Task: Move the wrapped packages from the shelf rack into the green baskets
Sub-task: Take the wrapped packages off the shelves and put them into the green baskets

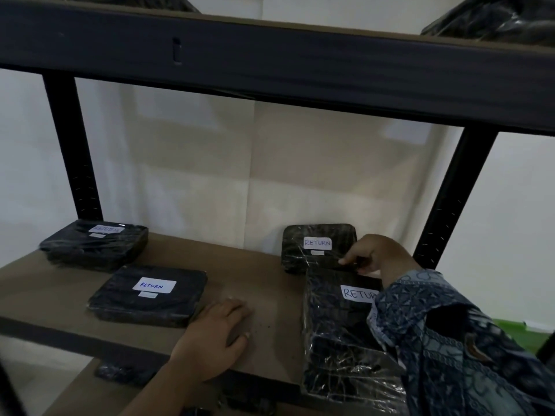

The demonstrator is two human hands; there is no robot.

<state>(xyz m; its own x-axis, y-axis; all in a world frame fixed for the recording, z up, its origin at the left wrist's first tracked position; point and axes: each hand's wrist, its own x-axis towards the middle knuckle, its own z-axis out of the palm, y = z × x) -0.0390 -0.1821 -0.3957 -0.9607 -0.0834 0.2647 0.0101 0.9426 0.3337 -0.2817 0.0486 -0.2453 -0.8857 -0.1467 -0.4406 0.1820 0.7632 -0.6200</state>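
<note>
on the shelf [270, 283], right hand [372, 253] grips the nearest package [336, 325].

middle shelf [264, 283] packages [93, 247] [144, 307] [297, 253] [336, 340]: 4 | RETURN labels [105, 229] [154, 285] [317, 243] [357, 293]: 4 | hands [216, 334] [375, 253]: 2

Black wrapped packages [147, 297] with white labels [154, 285] lettered blue; brown shelf board [255, 280]; black rack frame [270, 61]; blue patterned sleeve [444, 334].

Handwritten "RETURN": front-left package [126, 306], rear-right package [295, 253]; fainter on rear-left package [90, 247]. Near-right package [336, 331]: "RETU", remainder behind sleeve [435, 325].
</note>
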